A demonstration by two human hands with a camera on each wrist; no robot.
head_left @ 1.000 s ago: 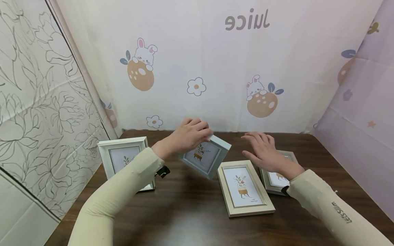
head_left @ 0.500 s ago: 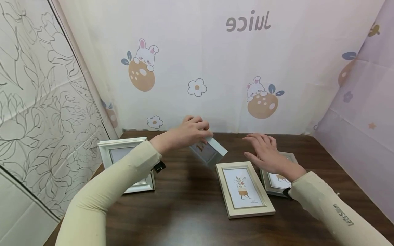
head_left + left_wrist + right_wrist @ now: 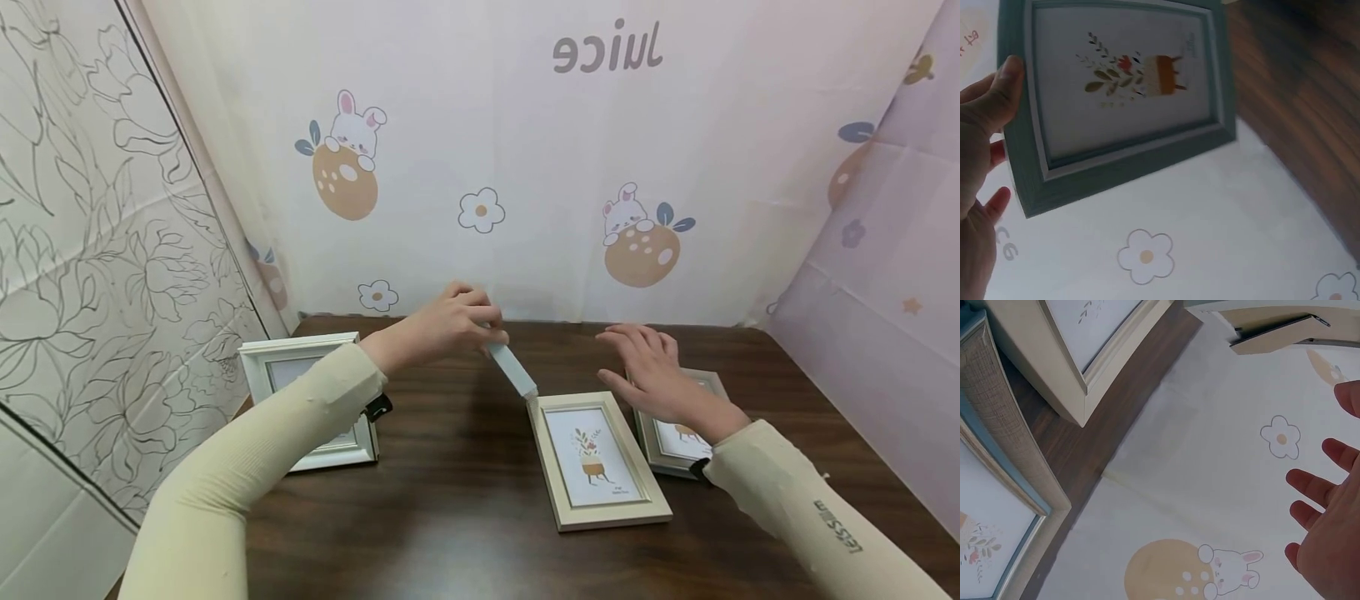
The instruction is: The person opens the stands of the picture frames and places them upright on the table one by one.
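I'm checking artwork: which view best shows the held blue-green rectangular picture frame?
Left wrist: the blue-green rectangular picture frame shows its plant print. Head shows its narrow edge; right wrist, apparently its cropped back.

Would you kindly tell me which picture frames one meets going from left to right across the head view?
White frame, pale blue frame in the left hand, cream frame, grey frame.

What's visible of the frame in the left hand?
The held frame has a smooth-looking border, blue-green in the wrist view, paler from the head, and thin inner trim around a print of leafy stems in a legged pot. The left hand grips one end, thumb on the border. Seen from the head, it slants edge-on; whether its lower end touches the cream frame is unclear.
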